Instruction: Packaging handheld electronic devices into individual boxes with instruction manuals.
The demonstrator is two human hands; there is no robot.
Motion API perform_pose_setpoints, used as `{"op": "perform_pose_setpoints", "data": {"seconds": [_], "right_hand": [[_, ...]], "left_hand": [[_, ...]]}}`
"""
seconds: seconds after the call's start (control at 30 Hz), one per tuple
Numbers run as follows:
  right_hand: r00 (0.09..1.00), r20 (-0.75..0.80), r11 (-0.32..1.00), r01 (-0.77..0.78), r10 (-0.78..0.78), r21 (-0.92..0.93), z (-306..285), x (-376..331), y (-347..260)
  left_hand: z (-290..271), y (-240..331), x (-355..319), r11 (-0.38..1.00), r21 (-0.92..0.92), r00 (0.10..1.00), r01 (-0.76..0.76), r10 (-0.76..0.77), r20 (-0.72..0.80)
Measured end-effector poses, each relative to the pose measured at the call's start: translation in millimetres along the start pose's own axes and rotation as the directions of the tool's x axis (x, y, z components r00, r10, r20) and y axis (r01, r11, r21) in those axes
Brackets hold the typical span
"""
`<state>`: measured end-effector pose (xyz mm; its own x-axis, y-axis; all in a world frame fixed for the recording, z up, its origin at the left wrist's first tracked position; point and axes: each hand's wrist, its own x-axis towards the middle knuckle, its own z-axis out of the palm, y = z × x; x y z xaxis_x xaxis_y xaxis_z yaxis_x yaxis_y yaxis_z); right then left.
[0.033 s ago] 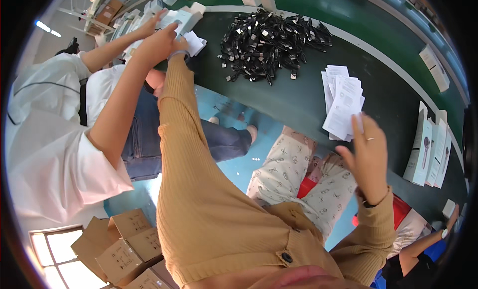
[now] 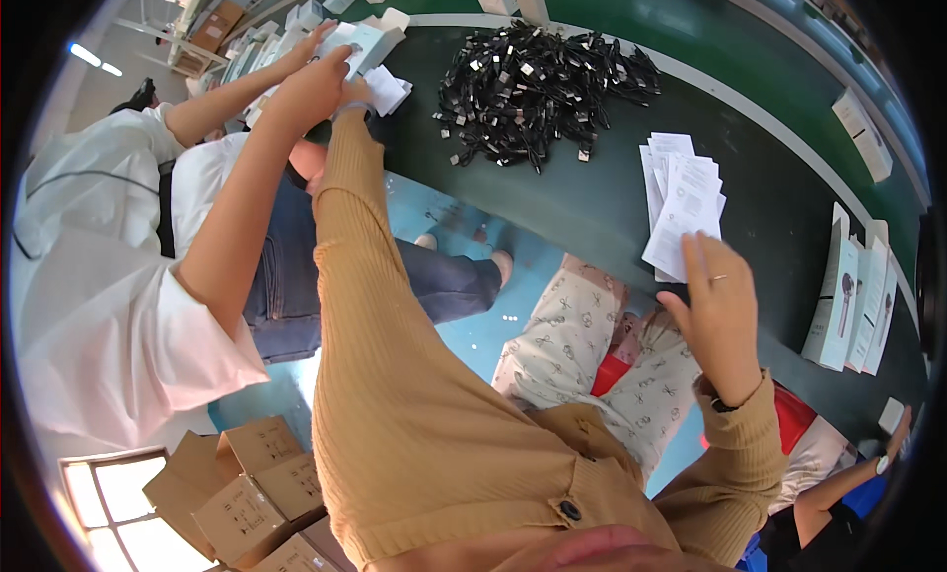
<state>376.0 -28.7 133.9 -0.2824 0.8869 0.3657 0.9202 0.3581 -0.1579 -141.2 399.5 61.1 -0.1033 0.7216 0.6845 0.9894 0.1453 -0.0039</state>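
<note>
Over at three o'clock in the view, the right hand [image 2: 722, 321] is open, fingers loosely spread, thumb well out to the side, gripping nothing; its fingertips look to be right at the near edge of the white leaflets [image 2: 684, 202]. That stack sits fanned at two o'clock on the dark green tabletop [image 2: 547, 195], and leaflet handling looks to be the step in hand. Lifting one cleanly would, I judge, call for a light press on the top sheet, a small slide to part it, then thumb brought underneath.

Up at eleven, the left hand [image 2: 355, 93] is partly hidden by a co-worker's forearm [image 2: 258, 178]; how far it's open, or what it holds, I can't tell. Loose white papers [image 2: 388, 91] lie just beside it, and the co-worker's hands are at a pale open box [image 2: 367, 45].

Further out, at one o'clock, a big tangle of black cables [image 2: 543, 99]! Upright printed cartons [image 2: 846, 301] stand at the three o'clock rim, and brown cardboard boxes [image 2: 242, 508] fill seven to eight.
</note>
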Motion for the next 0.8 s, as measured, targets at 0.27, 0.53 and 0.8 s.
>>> {"op": "perform_pose_setpoints", "data": {"seconds": [0.27,0.53,0.8], "right_hand": [[0.998,-0.060,0.999,0.027,-0.028,-0.021,4.2,1.9,6.2],[0.984,-0.163,0.980,-0.042,0.075,0.194,-8.7,15.3,14.5],[0.804,-0.450,0.915,-0.283,0.390,0.287,-27.9,-8.3,32.8]], "left_hand": [[-21.9,38.0,8.1,1.000,0.015,0.957,0.008,-0.013,0.290],[3.8,-22.0,38.2,0.998,0.058,0.928,-0.016,-0.006,0.372],[-67.8,49.0,16.5,0.968,0.156,0.976,-0.195,0.207,-0.063]]}}
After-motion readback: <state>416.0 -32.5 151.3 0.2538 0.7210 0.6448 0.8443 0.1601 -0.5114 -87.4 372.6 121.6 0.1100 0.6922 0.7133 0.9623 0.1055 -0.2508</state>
